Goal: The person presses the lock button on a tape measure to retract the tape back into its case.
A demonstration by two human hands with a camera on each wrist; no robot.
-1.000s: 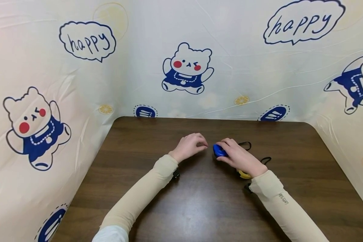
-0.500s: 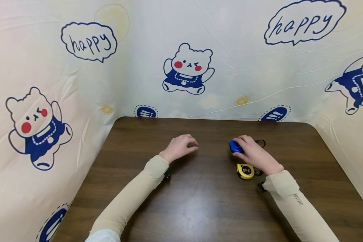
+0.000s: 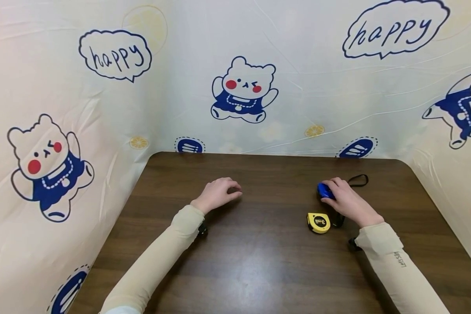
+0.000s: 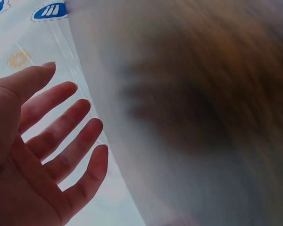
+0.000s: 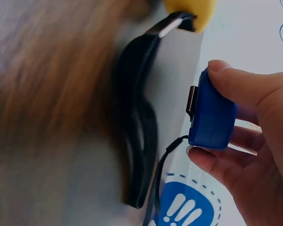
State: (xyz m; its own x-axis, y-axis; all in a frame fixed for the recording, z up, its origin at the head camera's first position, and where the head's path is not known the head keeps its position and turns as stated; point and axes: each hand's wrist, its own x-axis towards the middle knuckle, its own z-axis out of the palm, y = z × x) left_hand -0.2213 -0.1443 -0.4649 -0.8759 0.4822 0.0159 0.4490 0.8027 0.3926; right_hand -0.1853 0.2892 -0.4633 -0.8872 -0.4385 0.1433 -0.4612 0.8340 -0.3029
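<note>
My right hand [image 3: 349, 203] grips a blue tape measure [image 3: 325, 190] between thumb and fingers, toward the right of the table. In the right wrist view the blue case [image 5: 213, 113] shows a metal clip on its side and a thin black cord at its lower end. A yellow tape measure [image 3: 319, 223] lies on the table just in front of that hand, its black wrist strap [image 5: 137, 117] running off to the right. My left hand [image 3: 217, 195] hovers over the left half of the table, holding nothing. Its fingers [image 4: 68, 150] are spread and slightly bent in the left wrist view.
The brown wooden table [image 3: 259, 261] has rounded far corners. A pale curtain [image 3: 298, 87] printed with bears and lettering stands along its back and sides. The blue tape's black strap loop [image 3: 358, 180] extends behind the right hand.
The right hand has moved right with the blue tape measure, uncovering the yellow one, which stays in place. The left hand has drawn away to the left.
</note>
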